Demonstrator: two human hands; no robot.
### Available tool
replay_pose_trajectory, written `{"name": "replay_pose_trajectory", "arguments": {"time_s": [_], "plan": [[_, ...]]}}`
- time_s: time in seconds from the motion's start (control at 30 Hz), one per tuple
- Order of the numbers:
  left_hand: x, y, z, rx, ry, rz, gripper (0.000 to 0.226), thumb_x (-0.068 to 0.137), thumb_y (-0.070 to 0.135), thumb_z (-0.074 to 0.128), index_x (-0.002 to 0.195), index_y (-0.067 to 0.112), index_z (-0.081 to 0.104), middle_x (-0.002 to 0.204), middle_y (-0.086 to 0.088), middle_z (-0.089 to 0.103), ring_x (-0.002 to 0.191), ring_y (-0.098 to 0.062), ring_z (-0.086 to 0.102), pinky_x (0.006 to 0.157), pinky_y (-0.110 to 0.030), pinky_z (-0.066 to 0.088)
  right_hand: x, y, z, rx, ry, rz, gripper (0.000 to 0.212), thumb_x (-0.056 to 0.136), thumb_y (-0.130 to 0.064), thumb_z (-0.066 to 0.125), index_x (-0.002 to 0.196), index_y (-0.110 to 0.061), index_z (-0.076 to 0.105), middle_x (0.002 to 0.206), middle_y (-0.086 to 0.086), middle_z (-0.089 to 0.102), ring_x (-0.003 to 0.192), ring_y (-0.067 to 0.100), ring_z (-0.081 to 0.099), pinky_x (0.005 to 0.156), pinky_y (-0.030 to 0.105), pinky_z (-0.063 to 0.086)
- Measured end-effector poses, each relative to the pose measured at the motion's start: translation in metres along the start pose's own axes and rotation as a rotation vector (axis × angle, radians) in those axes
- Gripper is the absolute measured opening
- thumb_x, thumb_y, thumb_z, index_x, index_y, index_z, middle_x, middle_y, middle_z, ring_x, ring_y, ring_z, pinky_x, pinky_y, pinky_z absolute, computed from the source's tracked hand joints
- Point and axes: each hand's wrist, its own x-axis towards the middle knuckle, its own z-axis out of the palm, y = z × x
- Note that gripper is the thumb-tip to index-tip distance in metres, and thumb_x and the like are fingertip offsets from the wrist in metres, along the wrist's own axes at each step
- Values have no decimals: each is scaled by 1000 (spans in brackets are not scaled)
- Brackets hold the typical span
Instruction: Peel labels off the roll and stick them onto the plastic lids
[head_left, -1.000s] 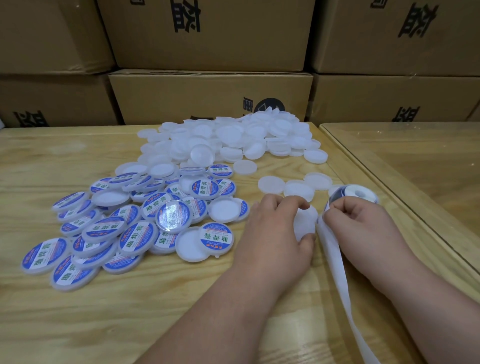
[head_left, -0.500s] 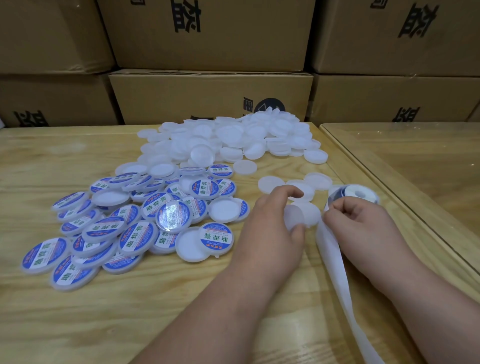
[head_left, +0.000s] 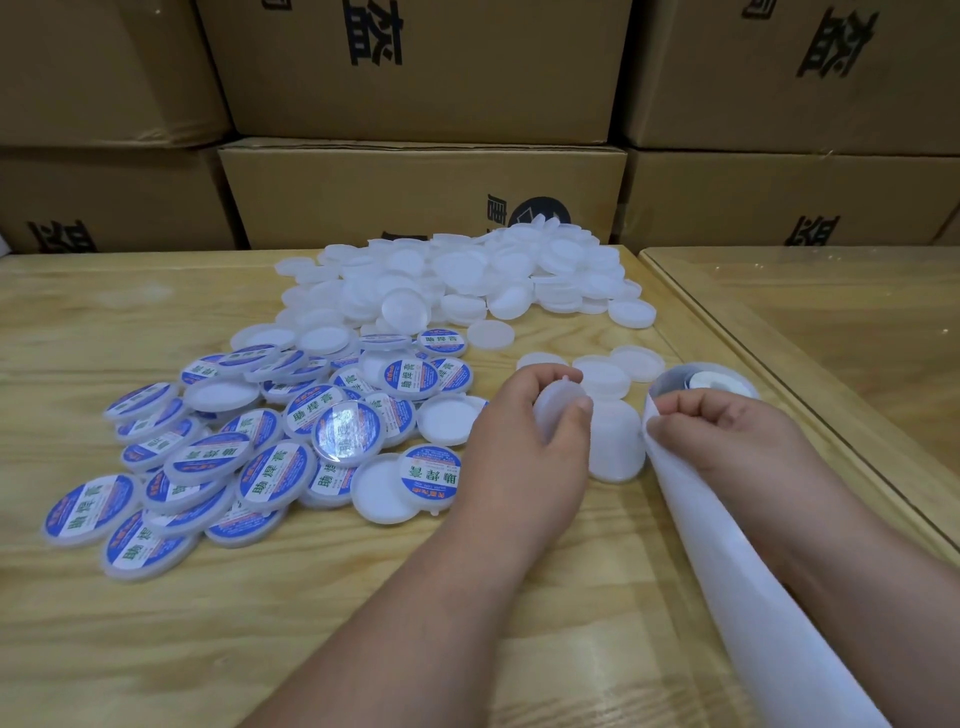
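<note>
Left hand (head_left: 524, 441) fingers grip blank round white plastic lid (head_left: 551, 415) tilted beside label roll (head_left: 706, 387), ready for sticking; right hand (head_left: 727, 436) fingers pinch white backing strip (head_left: 737, 571) at roll, to peel.

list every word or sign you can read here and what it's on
"助焊膏": green characters on the labelled lids, seen rotated.
Small print on the labels' blue rims: too small to read.
Large black characters on the cardboard boxes: upside down and cut off, not surely readable.
Round black logo on the middle box: partly hidden by plain lids.
</note>
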Motion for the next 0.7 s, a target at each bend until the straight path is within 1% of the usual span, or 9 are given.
{"name": "replay_pose_trajectory", "arguments": {"time_s": [0.13, 0.23, 0.27, 0.33, 0.37, 0.43, 0.5, 0.63, 0.7], "plan": [[1, -3, 0, -4, 33, 43, 13, 103, 27, 52, 111, 36, 57, 102, 12, 61, 86, -4, 53, 73, -23, 40, -4, -6, -1, 62, -67, 69, 17, 92, -17, 67, 90, -27, 81, 91, 9, 79, 69, 15, 67, 59, 27, 51], [1, -3, -1, -14, 24, 31, 18, 104, 24, 49, 112, 39, 56, 91, 18, 58, 77, 4, 53, 66, -14, 38, -5, -8, 1, 97, -105, 91, 24, 93, -13, 65, 88, -30, 82, 85, 7, 80, 61, 13, 67, 51, 25, 51], [0, -2, 0, -14, 5, 29, 20, 104, 23, 50, 111, 41, 56, 94, 21, 61, 81, 7, 55, 67, -11, 39, -5, -8, 2, 99, -108, 86, 26, 92, -12, 64, 88, -30, 82, 83, 7, 79, 60, 13, 66, 50, 24, 51], [0, -1, 1, -7, -31, 35, 22, 102, 20, 53, 108, 41, 58, 109, 22, 65, 97, 8, 58, 79, -11, 43, -4, -8, 3, 98, -115, 77, 27, 91, -10, 63, 90, -29, 82, 82, 7, 79, 62, 14, 66, 52, 25, 51], [0, -1, 2, -9, -45, 36, 20, 101, 21, 56, 106, 40, 60, 111, 21, 66, 99, 7, 59, 82, -14, 45, -4, -8, 3, 108, -125, 77, 28, 91, -9, 62, 93, -28, 82, 81, 8, 79, 61, 15, 67, 51, 25, 51], [-1, -1, 3, -49, -82, 16, 15, 96, 26, 65, 101, 39, 61, 102, 23, 68, 88, 5, 63, 75, -15, 47, -4, -8, 4, 159, -151, 81, 32, 93, -3, 59, 91, -25, 82, 77, 9, 78, 57, 13, 68, 47, 23, 51], [-1, 0, 4, -84, -122, 0, 14, 91, 31, 71, 97, 39, 60, 93, 25, 69, 79, 4, 64, 67, -13, 48, -5, -8, 5, 202, -179, 89, 35, 94, 0, 57, 86, -24, 82, 79, 11, 78, 59, 14, 71, 48, 23, 53], [-2, 2, 3, -95, -124, 5, 17, 88, 35, 76, 97, 37, 62, 90, 28, 68, 80, 9, 63, 64, -6, 47, -6, -7, 6, 183, -184, 87, 26, 93, -3, 61, 83, -17, 80, 82, 15, 77, 63, 18, 70, 51, 27, 55], [-2, 3, 2, -84, -126, -11, 17, 88, 37, 75, 99, 40, 62, 90, 29, 67, 76, 7, 63, 61, -9, 46, -6, -6, 6, 189, -180, 98, 16, 93, -4, 62, 90, -10, 77, 84, 17, 77, 66, 20, 72, 52, 28, 57]]}}
